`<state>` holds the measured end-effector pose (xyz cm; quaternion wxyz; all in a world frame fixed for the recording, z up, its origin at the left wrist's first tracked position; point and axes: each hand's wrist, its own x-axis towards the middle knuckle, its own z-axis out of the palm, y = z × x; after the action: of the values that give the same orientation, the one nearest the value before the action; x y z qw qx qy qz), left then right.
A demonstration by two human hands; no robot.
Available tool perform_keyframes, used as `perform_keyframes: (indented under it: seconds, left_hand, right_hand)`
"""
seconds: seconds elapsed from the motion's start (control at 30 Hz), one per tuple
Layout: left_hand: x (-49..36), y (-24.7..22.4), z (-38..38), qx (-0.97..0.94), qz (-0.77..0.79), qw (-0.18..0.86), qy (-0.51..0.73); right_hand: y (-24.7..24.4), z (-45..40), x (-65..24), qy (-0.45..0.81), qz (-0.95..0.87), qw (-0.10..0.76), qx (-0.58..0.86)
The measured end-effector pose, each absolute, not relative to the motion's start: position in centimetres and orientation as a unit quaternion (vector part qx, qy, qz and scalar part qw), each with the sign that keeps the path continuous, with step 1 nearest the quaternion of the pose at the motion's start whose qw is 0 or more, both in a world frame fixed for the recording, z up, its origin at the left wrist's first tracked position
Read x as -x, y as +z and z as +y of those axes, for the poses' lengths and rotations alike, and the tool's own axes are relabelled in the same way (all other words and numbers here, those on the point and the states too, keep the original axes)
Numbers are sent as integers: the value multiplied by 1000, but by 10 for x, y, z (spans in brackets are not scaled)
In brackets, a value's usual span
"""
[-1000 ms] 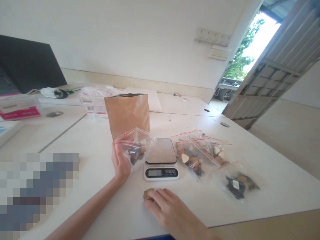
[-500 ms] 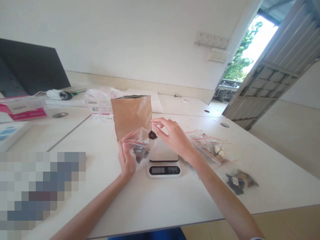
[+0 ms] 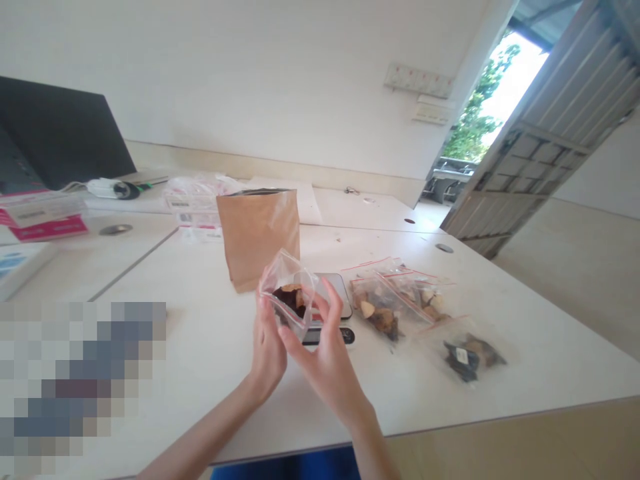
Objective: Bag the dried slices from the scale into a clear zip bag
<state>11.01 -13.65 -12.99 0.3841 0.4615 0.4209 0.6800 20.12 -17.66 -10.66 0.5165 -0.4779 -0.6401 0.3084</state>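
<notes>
A clear zip bag (image 3: 289,267) with dark brown pieces inside is held between my two hands, its mouth open toward me. My left hand (image 3: 267,347) grips the bag's left side. Around its right side curl the thumb and fingers of my right hand (image 3: 325,347). Partly behind the bag and my right hand lies a small white scale (image 3: 341,293) with a dark display strip. A brown paper pouch (image 3: 260,233) stands upright with its top open, just behind the bag.
Several zip bags with dried pieces (image 3: 383,320) lie right of the scale, and another bag with dark pieces (image 3: 463,360) is nearer the right edge. Pink-and-white boxes (image 3: 47,227), a monitor (image 3: 65,133) and plastic-wrapped boxes (image 3: 195,207) stand at the back left.
My right hand has moved left and down from above the scale onto the bag. The dark piece near its fingertips is no longer seen apart. The bag has tilted, showing its inside.
</notes>
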Motion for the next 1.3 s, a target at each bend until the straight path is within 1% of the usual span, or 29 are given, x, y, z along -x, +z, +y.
perform_keyframes:
  seconds: [0.07, 0.13, 0.23, 0.33, 0.4, 0.5, 0.57, 0.67, 0.73, 0.8, 0.87, 0.93, 1.07, 1.13, 1.23, 1.3]
  left_hand:
    - [-116, -130, -152, -456, 427, 409, 666]
    - [-117, -133, -165, -458, 435, 402, 663]
    - [-109, -137, -175, -472, 457, 351, 667]
    - [-95, -136, -174, -445, 494, 299, 684]
    - [-86, -134, -169, -434, 500, 338, 669]
    - [-79, -135, -162, -451, 462, 439, 625]
    - [-78, -137, -160, -434, 442, 456, 639]
    - [-78, -141, -161, -381, 442, 440, 683]
    - [-81, -141, -165, -370, 442, 435, 692]
    - [-84, -140, -169, -390, 444, 435, 679]
    - [-85, -139, -173, -421, 446, 448, 651]
    - [-84, -139, -174, -417, 455, 444, 650]
    - [-82, -144, -174, -373, 489, 388, 686]
    - [-86, -146, -177, -392, 489, 386, 676]
    - [-95, -146, -182, -439, 474, 415, 641]
    - [-97, -146, -183, -426, 481, 398, 654]
  right_hand:
    - [-112, -177, -191, 321, -589, 583, 459]
    - [-115, -177, -188, 346, -544, 626, 439]
    - [-118, -178, -194, 363, -499, 649, 445]
    - [-123, -179, -207, 354, -450, 666, 478]
    - [-127, -180, -215, 355, -438, 666, 489]
    - [-134, -179, -224, 356, -454, 654, 489]
    - [-139, -178, -228, 328, -449, 663, 501]
    - [-142, -178, -231, 271, -431, 678, 531]
    - [-141, -179, -230, 262, -424, 682, 535]
    - [-139, -181, -227, 267, -433, 679, 529]
    - [-136, -183, -225, 275, -473, 658, 517]
    - [-135, -183, -226, 263, -491, 647, 521]
    - [-137, -183, -231, 211, -433, 677, 556]
    - [-138, -184, -229, 202, -435, 687, 546]
    - [-137, -188, -224, 215, -515, 655, 510]
    - [-137, -189, -225, 219, -534, 640, 507]
